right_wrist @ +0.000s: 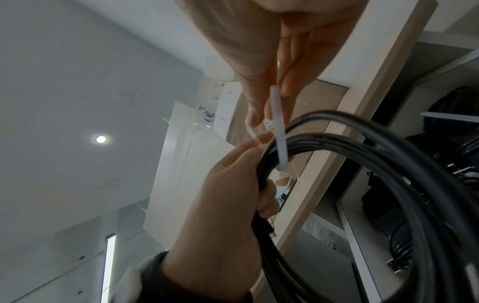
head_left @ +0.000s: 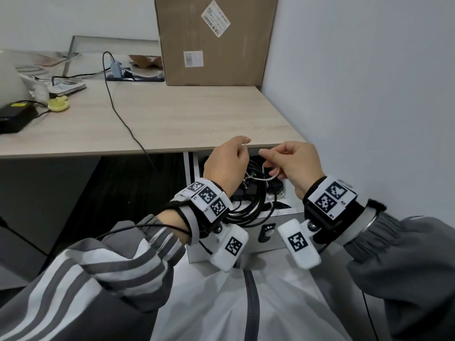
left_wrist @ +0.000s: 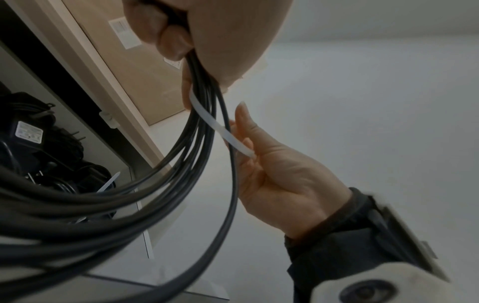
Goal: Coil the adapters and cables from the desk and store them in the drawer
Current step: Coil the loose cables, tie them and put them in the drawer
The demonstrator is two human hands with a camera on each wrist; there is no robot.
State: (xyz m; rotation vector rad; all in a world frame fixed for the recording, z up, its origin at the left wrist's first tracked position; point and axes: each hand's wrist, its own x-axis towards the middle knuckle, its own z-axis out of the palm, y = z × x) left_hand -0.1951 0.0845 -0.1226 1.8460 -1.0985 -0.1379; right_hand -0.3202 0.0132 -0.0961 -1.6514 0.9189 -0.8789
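Observation:
A coil of black cable (head_left: pixel 253 207) hangs over the open white drawer (head_left: pixel 293 210) under the desk's front edge. My left hand (head_left: pixel 226 163) grips the top of the coil (left_wrist: pixel 207 114) and pinches one end of a white zip tie (head_left: pixel 270 175). My right hand (head_left: pixel 293 163) pinches the other part of the tie (left_wrist: pixel 223 129), which crosses the cable strands (right_wrist: pixel 362 147). In the right wrist view the tie (right_wrist: pixel 278 127) runs from my right hand (right_wrist: pixel 272 61) down over the coil beside my left hand (right_wrist: pixel 228 194). Black adapters (left_wrist: pixel 28 131) and cables lie in the drawer.
On the desk (head_left: pixel 184 114) a black adapter (head_left: pixel 14 116) sits at the far left, and a thin black cable (head_left: pixel 118 112) runs from a power strip (head_left: pixel 135 76) over the front edge. A large cardboard box (head_left: pixel 214 40) stands at the back. A wall (head_left: pixel 369 94) closes the right side.

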